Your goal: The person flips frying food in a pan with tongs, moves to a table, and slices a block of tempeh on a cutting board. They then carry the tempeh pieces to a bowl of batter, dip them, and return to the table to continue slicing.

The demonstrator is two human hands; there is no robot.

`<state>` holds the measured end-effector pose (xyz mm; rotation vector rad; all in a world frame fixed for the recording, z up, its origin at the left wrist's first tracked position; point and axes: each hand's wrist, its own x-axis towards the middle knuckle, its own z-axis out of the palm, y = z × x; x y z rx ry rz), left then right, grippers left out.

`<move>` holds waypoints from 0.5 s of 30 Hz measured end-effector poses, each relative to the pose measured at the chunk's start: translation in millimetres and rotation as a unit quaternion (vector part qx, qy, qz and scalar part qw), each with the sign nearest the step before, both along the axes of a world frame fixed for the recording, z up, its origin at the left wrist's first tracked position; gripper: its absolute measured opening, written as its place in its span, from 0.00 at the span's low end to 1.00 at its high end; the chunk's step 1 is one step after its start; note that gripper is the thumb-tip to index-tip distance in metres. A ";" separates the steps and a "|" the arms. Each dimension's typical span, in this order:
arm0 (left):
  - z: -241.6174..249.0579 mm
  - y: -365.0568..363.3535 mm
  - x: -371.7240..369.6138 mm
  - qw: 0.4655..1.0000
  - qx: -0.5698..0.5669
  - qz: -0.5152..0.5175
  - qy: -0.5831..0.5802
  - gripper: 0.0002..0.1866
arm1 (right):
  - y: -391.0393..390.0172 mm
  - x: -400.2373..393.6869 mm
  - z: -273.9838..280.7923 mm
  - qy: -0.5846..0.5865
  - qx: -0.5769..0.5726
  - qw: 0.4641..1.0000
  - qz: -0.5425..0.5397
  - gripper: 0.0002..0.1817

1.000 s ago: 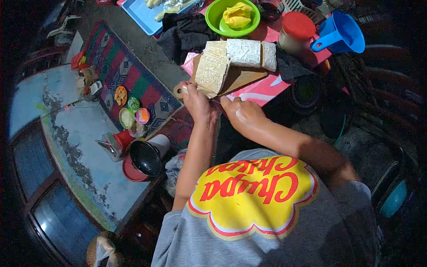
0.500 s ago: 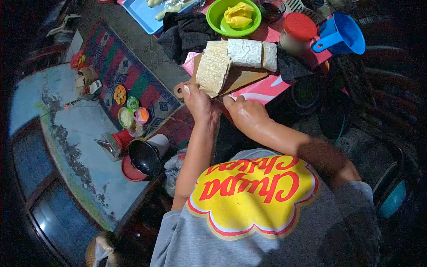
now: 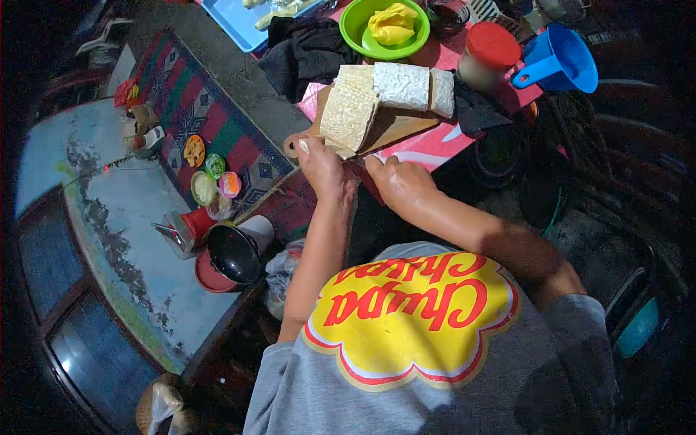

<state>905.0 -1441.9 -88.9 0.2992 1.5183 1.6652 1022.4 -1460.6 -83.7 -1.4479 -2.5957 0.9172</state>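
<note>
We see a pale, speckled tempeh slab [image 3: 349, 116] tilted on the wooden cutting board [image 3: 395, 125], at twelve o'clock from our left hand [image 3: 322, 168], whose fingers pinch its near edge; our right hand [image 3: 397, 181] is curled, grip unclear.

Counted: two hands, left [image 3: 322, 168] and right [image 3: 397, 181]; one wooden cutting board [image 3: 388, 125]; three tempeh blocks [image 3: 349, 114] [image 3: 401, 85] [image 3: 441, 92]; one green bowl [image 3: 360, 32]; one blue scoop [image 3: 560, 59]; one red-lidded jar [image 3: 488, 54].

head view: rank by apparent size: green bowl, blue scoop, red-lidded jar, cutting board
1. cutting board, though blocks cover much of it
2. green bowl and blue scoop look alike with the scoop's handle counted; not ranked
3. red-lidded jar, smallest
</note>
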 end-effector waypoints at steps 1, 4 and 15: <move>1.9 0.0 1.0 1.000 0.002 0.001 0.003 0.05 | 1.4 -1.8 -2.0 0.000 0.000 1.000 0.001 0.10; 2.5 0.4 0.9 1.000 0.000 0.000 0.006 0.05 | 5.1 -4.6 -5.6 0.007 -0.008 1.000 0.000 0.10; 7.4 2.6 1.9 0.999 -0.032 0.009 0.000 0.08 | 0.7 1.3 -3.6 -0.009 -0.032 0.999 0.001 0.10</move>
